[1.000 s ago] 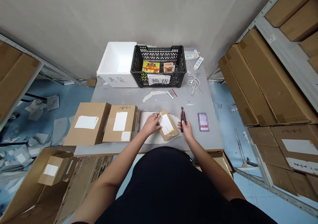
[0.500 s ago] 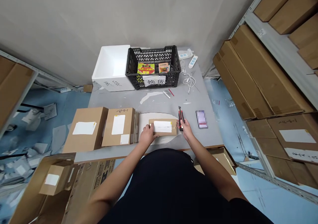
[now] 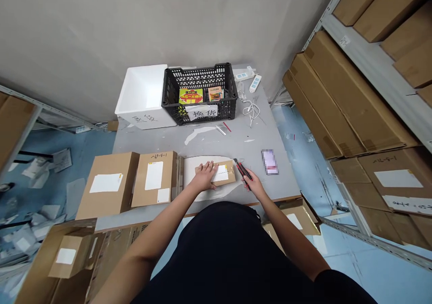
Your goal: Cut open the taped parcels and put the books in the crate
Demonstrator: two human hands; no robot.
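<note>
A small kraft cardboard box (image 3: 227,172) lay flat on a curved white sheet (image 3: 202,162), just below the centre of the frame, with a white label (image 3: 221,174) on its top face. The left hand (image 3: 204,176) pressed down on the left end of the box, palm flat, fingers straight and slightly spread, pinching nothing. The right hand (image 3: 254,186) sat just to the right of the box, its fingers curled round a red-and-black utility knife (image 3: 241,169) that angled up and left, its front end near the box's right edge. How tightly those fingers gripped could not be told. A flat, spread left hand looked like a steady way to hold the box, and the knife was best kept pointing away from those fingers.

Two larger kraft cartons (image 3: 108,185) (image 3: 154,178) lay left of the sheet on a grey work table (image 3: 151,142). At the upper middle of the frame stood a black plastic crate (image 3: 199,75) beside a white foam box (image 3: 141,97). Right of the hands lay a pixelated card (image 3: 269,162), and cartons filled metal shelving (image 3: 357,56) at the right.
</note>
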